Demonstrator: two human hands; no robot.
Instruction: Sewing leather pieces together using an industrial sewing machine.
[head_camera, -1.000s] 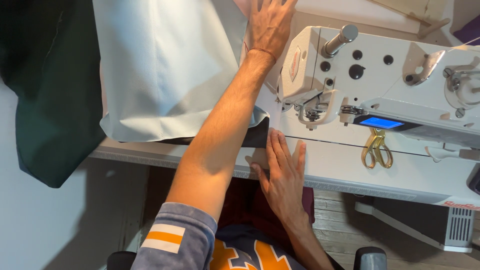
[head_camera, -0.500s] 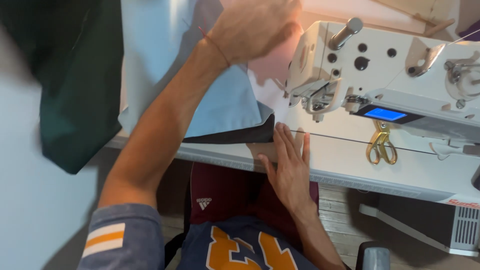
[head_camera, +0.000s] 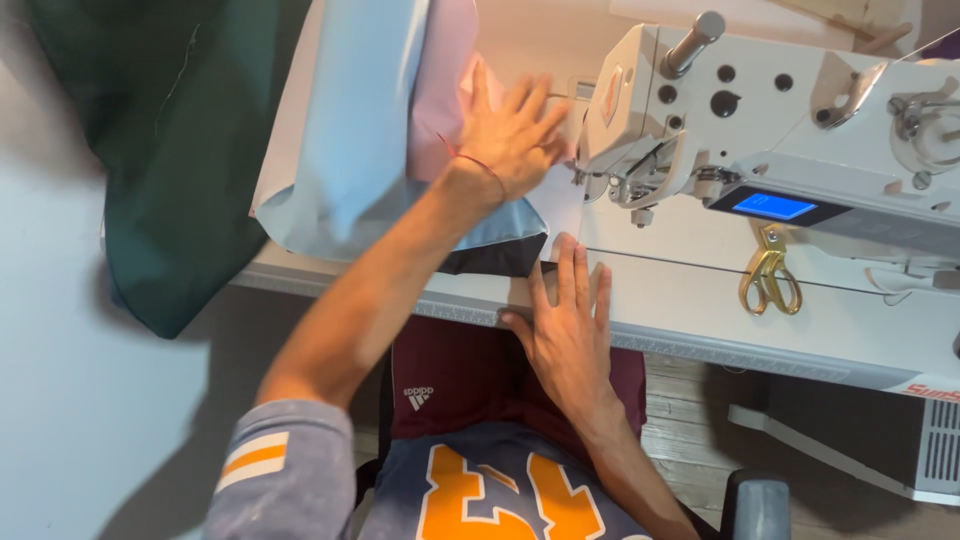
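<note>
Pressing flat with fingers spread, the left hand (head_camera: 510, 130) pins pale pink fabric (head_camera: 440, 80) beside the white sewing machine's needle (head_camera: 640, 185) (nothing gripped); fingertips could be caught. The right hand (head_camera: 568, 335) lies open on the white surface (head_camera: 700, 310).

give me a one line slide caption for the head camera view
Left hand presses pale fabric beside the white sewing machine; right hand lies flat on the table edge.

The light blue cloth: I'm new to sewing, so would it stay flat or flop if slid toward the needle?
Probably floppy: the light blue cloth folds and drapes over the table edge. It likely bunches when pushed, since it creases under the left hand. It looks smooth, so it may slide easily.
</note>
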